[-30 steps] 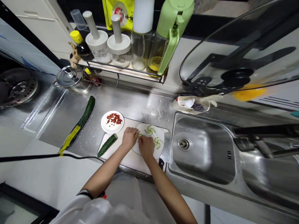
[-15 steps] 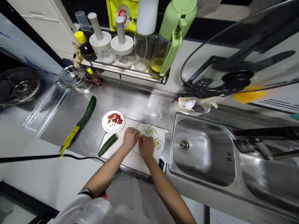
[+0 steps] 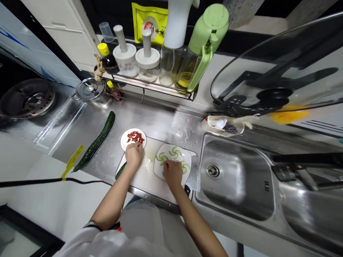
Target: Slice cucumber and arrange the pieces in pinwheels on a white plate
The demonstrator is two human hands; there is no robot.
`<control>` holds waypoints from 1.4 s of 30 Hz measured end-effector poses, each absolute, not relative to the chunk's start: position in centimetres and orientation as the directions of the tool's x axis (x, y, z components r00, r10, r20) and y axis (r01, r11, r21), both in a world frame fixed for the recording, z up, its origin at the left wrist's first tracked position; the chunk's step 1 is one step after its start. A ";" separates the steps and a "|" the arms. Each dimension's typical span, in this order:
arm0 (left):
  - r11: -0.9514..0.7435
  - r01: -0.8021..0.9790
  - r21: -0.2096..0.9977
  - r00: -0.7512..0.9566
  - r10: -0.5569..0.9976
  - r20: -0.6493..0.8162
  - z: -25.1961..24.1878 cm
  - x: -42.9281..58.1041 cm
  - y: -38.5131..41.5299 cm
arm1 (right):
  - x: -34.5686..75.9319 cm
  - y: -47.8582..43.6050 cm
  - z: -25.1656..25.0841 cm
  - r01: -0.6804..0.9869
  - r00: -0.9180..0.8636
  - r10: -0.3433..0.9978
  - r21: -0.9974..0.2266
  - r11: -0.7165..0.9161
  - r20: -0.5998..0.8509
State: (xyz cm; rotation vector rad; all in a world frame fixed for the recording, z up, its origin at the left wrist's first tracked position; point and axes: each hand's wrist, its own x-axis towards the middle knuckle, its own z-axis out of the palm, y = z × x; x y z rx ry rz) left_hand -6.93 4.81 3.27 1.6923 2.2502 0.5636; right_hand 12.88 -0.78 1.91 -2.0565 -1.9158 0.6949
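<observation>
My left hand point(image 3: 133, 155) is curled at the near rim of a small white dish of chopped red bits point(image 3: 133, 137). It also covers the upper end of a cut cucumber piece point(image 3: 121, 171) on the white cutting board point(image 3: 146, 174). What its fingers hold is hidden. My right hand point(image 3: 172, 172) rests with bent fingers on the near part of a white plate point(image 3: 187, 156). That plate carries pinwheel-shaped cucumber slices point(image 3: 175, 152). Nothing shows between the fingers of my right hand.
A whole cucumber point(image 3: 97, 140) with a yellow tag lies on the steel counter to the left. A small lidded pot point(image 3: 90, 91) and a rack of seasoning jars and oil bottles point(image 3: 151, 64) stand at the back. A sink point(image 3: 237, 179) lies to the right. A black cable point(image 3: 46, 181) runs along the counter's near edge.
My left hand has left the plate of slices and moved left to the red-bit dish. My right hand has slid slightly toward me on the plate.
</observation>
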 end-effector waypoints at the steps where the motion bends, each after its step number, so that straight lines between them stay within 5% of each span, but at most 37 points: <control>1: 0.292 0.851 0.437 -0.321 0.947 -0.007 3.2 -7.5 5.1 | 12.9 -0.9 1.9 0.866 0.023 0.983 -0.488 -0.109 -0.180; 19: 0.438 0.805 0.401 -0.423 0.897 -0.131 2.3 -8.7 6.6 | 12.9 -1.7 2.8 0.857 0.005 0.980 -0.504 -0.107 -0.200; 30: -0.018 0.790 0.613 -0.026 0.998 0.062 2.5 -3.2 2.3 | 13.7 -1.7 2.0 0.859 0.016 0.984 -0.502 -0.104 -0.176; 35: -0.156 0.807 0.570 0.148 0.987 0.062 1.7 -0.8 1.1 | 13.8 -1.5 2.0 0.862 0.028 0.983 -0.494 -0.115 -0.179; 42: -0.177 0.840 0.513 0.158 0.984 0.080 0.9 -0.1 0.8 | 13.6 -1.3 0.9 0.867 -0.029 0.996 -0.498 -0.016 -0.082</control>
